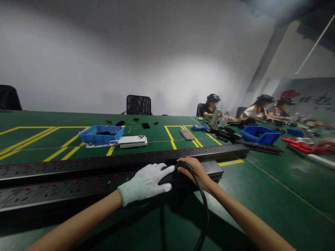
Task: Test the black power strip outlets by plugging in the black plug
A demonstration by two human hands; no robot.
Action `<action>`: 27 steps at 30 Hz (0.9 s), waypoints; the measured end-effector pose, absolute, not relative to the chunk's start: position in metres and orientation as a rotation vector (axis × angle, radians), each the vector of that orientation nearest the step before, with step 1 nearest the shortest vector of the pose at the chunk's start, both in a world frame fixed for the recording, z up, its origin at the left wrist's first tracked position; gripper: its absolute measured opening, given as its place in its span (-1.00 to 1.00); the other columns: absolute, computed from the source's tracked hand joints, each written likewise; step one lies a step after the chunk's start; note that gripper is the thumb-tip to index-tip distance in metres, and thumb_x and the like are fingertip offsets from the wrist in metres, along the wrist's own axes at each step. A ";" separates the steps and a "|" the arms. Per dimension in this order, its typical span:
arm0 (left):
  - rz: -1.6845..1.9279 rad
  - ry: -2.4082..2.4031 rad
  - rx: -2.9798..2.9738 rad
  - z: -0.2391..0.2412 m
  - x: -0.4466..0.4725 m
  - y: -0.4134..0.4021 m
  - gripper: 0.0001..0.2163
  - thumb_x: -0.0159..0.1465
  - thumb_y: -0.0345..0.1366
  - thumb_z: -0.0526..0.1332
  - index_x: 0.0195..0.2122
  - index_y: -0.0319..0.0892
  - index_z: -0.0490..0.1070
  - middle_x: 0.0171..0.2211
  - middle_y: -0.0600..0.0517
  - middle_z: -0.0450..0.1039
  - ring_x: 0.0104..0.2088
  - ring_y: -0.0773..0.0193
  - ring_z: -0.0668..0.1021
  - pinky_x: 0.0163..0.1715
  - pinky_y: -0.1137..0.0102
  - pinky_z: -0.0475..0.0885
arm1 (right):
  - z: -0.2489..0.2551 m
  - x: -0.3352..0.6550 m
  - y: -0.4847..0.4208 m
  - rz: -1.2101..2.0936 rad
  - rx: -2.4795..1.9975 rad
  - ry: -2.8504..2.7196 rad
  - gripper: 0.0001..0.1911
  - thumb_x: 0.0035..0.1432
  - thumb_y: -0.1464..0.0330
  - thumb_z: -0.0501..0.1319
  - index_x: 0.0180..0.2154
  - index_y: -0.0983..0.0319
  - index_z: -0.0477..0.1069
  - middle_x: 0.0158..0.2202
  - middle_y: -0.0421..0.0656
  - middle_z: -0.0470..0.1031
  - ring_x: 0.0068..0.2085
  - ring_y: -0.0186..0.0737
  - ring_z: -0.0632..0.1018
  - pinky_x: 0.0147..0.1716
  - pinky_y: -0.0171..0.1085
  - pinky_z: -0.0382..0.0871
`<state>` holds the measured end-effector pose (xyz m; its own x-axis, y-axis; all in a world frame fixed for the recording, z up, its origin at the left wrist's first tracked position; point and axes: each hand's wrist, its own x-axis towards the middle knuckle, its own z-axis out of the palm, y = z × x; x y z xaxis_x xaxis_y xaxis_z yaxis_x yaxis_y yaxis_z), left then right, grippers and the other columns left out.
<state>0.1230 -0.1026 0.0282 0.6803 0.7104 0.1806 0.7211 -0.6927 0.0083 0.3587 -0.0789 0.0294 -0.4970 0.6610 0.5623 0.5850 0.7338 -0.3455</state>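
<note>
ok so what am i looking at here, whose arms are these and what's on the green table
This is one picture from a camera worn on a person's head, looking forward and down, so the two arms at the bottom are that person's own. The left hand, in a white glove, lies open on a long black power strip. The bare right hand is curled over the end of a black cable where it meets the strip. A second strip lies just behind. Further back on the green table are a blue bin and a white phone. The people at the far right are other workers.
</note>
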 end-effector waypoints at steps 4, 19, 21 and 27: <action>-0.279 -1.198 -2.829 0.028 0.123 -0.104 -0.44 0.27 0.06 -0.07 0.26 -0.03 -0.02 0.08 -0.11 0.26 -0.08 0.08 0.42 -0.09 0.21 0.31 | 0.020 0.360 -0.082 -0.018 -0.880 -2.222 -0.69 0.15 0.26 0.20 -0.05 0.14 0.33 -0.16 -0.12 0.49 -0.10 -0.17 0.47 -0.06 -0.13 0.30; -0.298 -1.183 -2.773 0.020 0.123 -0.102 -0.42 0.26 0.08 -0.06 0.26 -0.04 -0.02 0.06 -0.11 0.27 -0.12 0.08 0.43 -0.14 0.20 0.31 | 0.003 0.354 -0.093 -0.234 -0.810 -2.207 -0.55 0.17 0.39 0.13 0.10 0.16 0.19 -0.05 -0.07 0.44 -0.05 -0.13 0.45 -0.04 -0.07 0.35; -0.312 -1.195 -2.766 0.020 0.123 -0.102 -0.41 0.26 0.08 -0.06 0.26 -0.06 -0.04 0.05 -0.11 0.28 -0.12 0.07 0.43 -0.13 0.19 0.31 | 0.001 0.354 -0.093 -0.213 -0.827 -2.195 -0.55 0.17 0.39 0.12 0.11 0.15 0.19 -0.05 -0.08 0.44 -0.07 -0.14 0.47 -0.08 -0.11 0.39; -0.316 -1.195 -2.752 0.020 0.124 -0.102 -0.40 0.26 0.08 -0.06 0.26 -0.08 -0.02 0.05 -0.12 0.29 -0.13 0.07 0.44 -0.14 0.20 0.32 | -0.003 0.355 -0.092 -0.196 -0.847 -2.182 -0.55 0.17 0.38 0.12 0.11 0.14 0.20 -0.09 -0.08 0.46 -0.12 -0.14 0.49 -0.14 -0.13 0.44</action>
